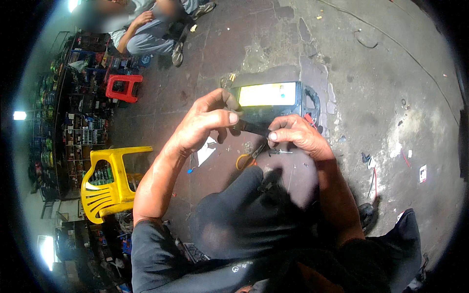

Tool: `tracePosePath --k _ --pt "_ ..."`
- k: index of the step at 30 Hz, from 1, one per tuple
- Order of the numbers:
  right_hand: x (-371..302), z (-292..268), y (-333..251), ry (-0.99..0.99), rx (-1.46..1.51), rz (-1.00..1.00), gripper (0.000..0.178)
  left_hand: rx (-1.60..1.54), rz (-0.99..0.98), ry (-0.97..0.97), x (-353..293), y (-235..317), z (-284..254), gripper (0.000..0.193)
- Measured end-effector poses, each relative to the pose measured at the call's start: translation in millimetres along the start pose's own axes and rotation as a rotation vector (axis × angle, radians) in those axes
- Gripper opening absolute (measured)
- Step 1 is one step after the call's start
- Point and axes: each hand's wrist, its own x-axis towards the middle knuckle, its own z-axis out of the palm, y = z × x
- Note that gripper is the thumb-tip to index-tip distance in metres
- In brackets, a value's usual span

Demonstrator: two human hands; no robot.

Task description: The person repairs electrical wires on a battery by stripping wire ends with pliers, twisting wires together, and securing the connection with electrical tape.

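Note:
My left hand (207, 117) and my right hand (298, 136) are raised before my lap, a short way apart. Between them stretches a dark, narrow strip (255, 129). The left thumb and fingers pinch one end, and the right fingers and thumb close on the other. What the strip is made of cannot be made out. Just beyond, on the floor, rests a dark box-shaped device (268, 115) with a brightly lit yellow and white label (264, 95) on top. Orange-handled scissors (243, 161) and a small tool with a thin metal shaft (281, 152) lie below my hands.
White paper scrap (205, 152) lies left of the scissors. A yellow plastic chair (115, 178) and a red stool (124, 88) stand at left, before crowded shelves (88, 127). Another person (146, 36) sits at the far left. Cable (391, 36) and scraps litter the floor at right.

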Motion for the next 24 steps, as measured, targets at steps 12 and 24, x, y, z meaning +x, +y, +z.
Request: tracePosePath --k 12,24 --pt "-6.8 -13.2 4.8 0.090 0.120 -0.192 0.032 0.031 -0.077 -0.219 3.8 31.5 3.3 0.050" --pt "-13.8 -19.8 39.2 -0.016 0.070 -0.021 0.045 -0.027 -0.100 -0.304 9.8 7.9 22.9 0.048"
